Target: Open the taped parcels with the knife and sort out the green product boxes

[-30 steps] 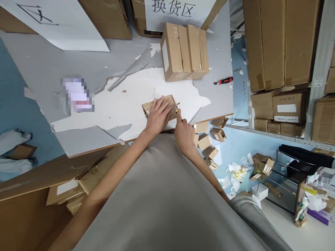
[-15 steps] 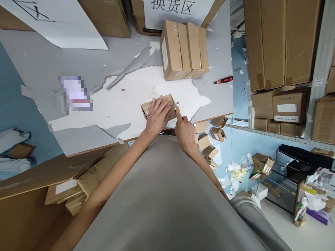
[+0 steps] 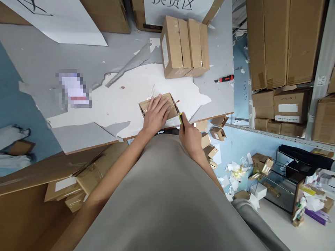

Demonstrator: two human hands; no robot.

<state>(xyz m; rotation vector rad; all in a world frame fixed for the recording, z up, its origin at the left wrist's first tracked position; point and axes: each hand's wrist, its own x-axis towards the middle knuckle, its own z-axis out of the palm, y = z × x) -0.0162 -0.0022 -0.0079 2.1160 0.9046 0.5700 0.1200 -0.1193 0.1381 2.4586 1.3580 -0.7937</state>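
I watch a torn-topped table (image 3: 125, 52), two boxes (image 3: 184, 45) side by side, a small carton (image 3: 172, 111) near the front edge, my left hand (image 3: 156, 114) flat over it, fingers extended, my right hand (image 3: 190, 136) curled round a yellow cutter (image 3: 181, 118).

Between the blurred phone-like object (image 3: 74, 89) and the small carton (image 3: 173, 111), broad open room is left across the surface (image 3: 120, 104), edged at the back by a curled strip (image 3: 128, 68). The carton's upper face is largely covered by the left grip (image 3: 155, 115); its right end is obstructed by the knife (image 3: 180, 118) in the right grip (image 3: 190, 138). Behind, only a narrow gap is left before two cartons (image 3: 185, 47).
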